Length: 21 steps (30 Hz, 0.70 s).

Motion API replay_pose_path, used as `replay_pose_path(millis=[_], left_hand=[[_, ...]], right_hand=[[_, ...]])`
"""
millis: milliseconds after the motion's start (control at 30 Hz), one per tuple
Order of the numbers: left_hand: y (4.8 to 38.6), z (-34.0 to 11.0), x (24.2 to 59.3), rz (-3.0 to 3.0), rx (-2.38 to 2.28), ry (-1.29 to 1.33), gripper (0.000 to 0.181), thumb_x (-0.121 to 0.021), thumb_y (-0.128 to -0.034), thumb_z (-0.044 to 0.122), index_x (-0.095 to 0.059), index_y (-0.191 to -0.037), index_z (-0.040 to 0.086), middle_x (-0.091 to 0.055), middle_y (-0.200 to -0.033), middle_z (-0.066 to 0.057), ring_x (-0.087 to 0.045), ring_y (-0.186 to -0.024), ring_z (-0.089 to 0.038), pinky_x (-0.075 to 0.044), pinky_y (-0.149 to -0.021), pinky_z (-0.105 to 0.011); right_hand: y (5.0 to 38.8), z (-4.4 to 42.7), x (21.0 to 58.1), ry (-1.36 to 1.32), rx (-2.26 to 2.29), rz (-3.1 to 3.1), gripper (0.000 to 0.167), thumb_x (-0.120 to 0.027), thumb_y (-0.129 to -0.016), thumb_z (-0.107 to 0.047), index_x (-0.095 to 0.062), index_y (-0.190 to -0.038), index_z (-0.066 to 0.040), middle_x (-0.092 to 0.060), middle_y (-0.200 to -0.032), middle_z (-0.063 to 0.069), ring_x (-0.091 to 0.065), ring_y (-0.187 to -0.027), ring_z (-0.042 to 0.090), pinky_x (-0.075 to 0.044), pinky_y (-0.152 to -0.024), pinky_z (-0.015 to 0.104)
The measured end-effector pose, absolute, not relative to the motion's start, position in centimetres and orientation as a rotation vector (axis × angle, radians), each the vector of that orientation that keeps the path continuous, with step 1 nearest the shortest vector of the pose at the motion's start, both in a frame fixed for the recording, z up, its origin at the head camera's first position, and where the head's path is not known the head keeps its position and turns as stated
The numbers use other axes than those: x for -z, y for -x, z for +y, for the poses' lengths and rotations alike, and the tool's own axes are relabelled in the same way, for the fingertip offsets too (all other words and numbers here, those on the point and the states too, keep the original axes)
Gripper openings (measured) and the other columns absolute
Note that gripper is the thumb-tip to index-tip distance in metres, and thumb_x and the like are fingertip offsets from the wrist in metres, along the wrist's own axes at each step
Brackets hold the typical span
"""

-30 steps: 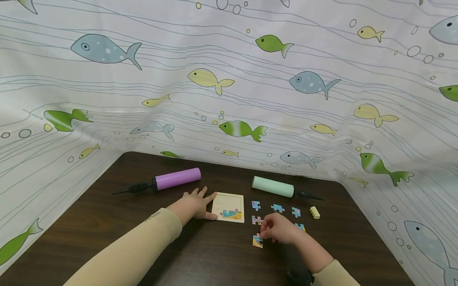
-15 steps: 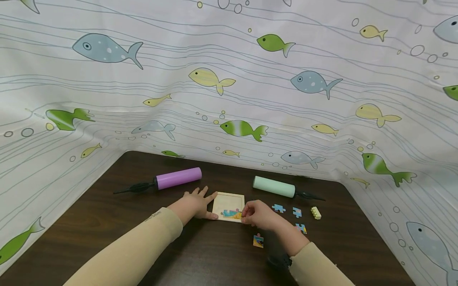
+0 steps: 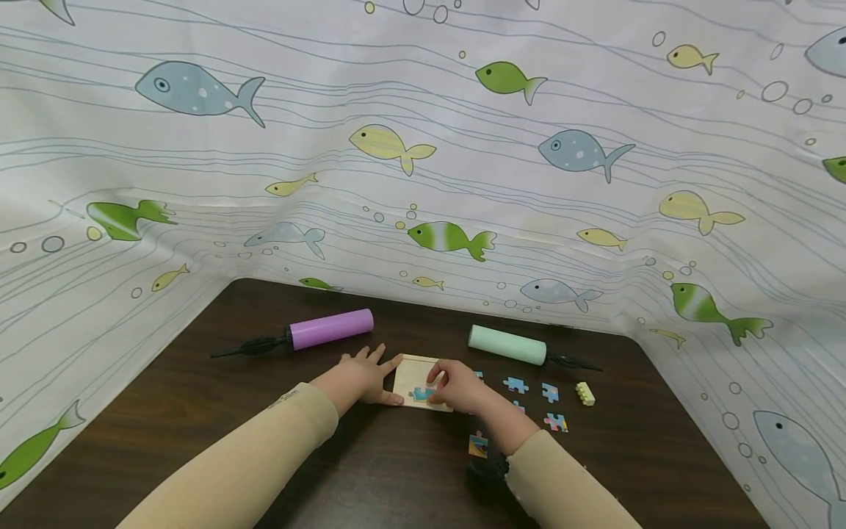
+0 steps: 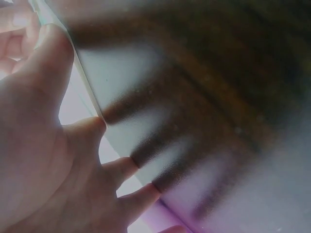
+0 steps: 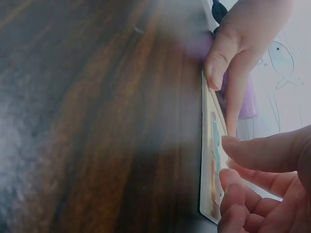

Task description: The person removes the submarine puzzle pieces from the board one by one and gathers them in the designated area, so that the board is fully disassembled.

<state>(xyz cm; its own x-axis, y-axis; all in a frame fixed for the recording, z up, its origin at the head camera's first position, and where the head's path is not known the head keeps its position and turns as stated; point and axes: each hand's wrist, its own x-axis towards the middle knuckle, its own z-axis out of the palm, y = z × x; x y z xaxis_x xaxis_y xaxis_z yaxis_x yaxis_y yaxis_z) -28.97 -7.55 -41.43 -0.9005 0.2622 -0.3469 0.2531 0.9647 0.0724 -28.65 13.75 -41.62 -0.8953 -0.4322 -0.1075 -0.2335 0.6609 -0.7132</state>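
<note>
In the head view, a shallow wooden puzzle tray [image 3: 413, 366] lies on the dark table, with joined blue-and-orange puzzle pieces [image 3: 421, 394] along its near edge. My left hand [image 3: 357, 378] rests at the tray's left side, fingers spread, thumb and index finger touching its edge. Over the tray's right part is my right hand [image 3: 459, 387], thumb and fingers curled in a pinch around a small puzzle piece that they mostly hide. The right wrist view shows the right thumb and fingertips [image 5: 231, 145] close above the tray's surface [image 5: 207, 145]; the left thumb lies on its far corner.
Several loose puzzle pieces lie to the right, among them a blue piece [image 3: 515, 385] and an orange-blue one [image 3: 478, 444]. Behind are a purple hand pump [image 3: 332, 329] and a mint hand pump [image 3: 507, 345]. A pale yellow toy brick [image 3: 584, 394] sits farther right. A fish-print curtain surrounds the table.
My right hand has moved left from the loose pieces to above the tray, fingers still pinched. The left hand stays at the tray's left side.
</note>
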Motion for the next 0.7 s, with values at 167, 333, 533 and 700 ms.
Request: replay_pose_path(millis=[167, 333, 533, 700], left_hand=[[29.11, -7.5, 41.55, 2.747, -0.014, -0.357, 0.09, -0.053, -0.0868, 0.072, -0.02, -0.159, 0.03, -0.016, -0.163, -0.011, -0.017, -0.147, -0.037, -0.02, -0.112, -0.06], [29.18, -7.57, 41.84, 2.761, -0.038, -0.37, 0.092, -0.054, -0.0854, 0.073, -0.021, -0.159, 0.03, -0.016, -0.163, -0.012, -0.017, -0.146, -0.038, -0.02, -0.111, -0.061], [29.13, -7.63, 41.74, 2.76, -0.057, -0.385, 0.091, -0.055, -0.0854, 0.072, -0.022, -0.159, 0.029, -0.017, -0.162, -0.013, -0.018, -0.146, -0.04, -0.021, -0.11, -0.062], [28.99, -7.59, 41.52, 2.759, -0.059, -0.387, 0.091, -0.055, -0.0853, 0.072, -0.022, -0.159, 0.029, -0.018, -0.162, -0.013, -0.019, -0.146, -0.04, -0.021, -0.11, -0.063]], right_hand=[[28.71, 13.6, 41.76, 0.537, 1.068, 2.602, 0.019, -0.078, -0.084, -0.003, -0.065, -0.098, -0.003, -0.056, -0.07, 0.005, -0.049, -0.053, 0.014, -0.042, -0.05, 0.028], [28.72, 13.67, 42.04, 0.539, 1.077, 2.601, 0.016, -0.077, -0.084, -0.003, -0.065, -0.095, -0.001, -0.056, -0.071, 0.006, -0.05, -0.054, 0.014, -0.042, -0.051, 0.029], [28.83, 13.67, 42.11, 0.554, 1.021, 2.63, 0.018, -0.079, -0.083, -0.005, -0.063, -0.093, -0.004, -0.054, -0.073, 0.004, -0.048, -0.057, 0.015, -0.04, -0.052, 0.029], [28.92, 13.68, 42.2, 0.55, 0.986, 2.646, 0.021, -0.079, -0.083, -0.007, -0.06, -0.092, -0.007, -0.053, -0.073, 0.004, -0.047, -0.057, 0.016, -0.039, -0.052, 0.03]])
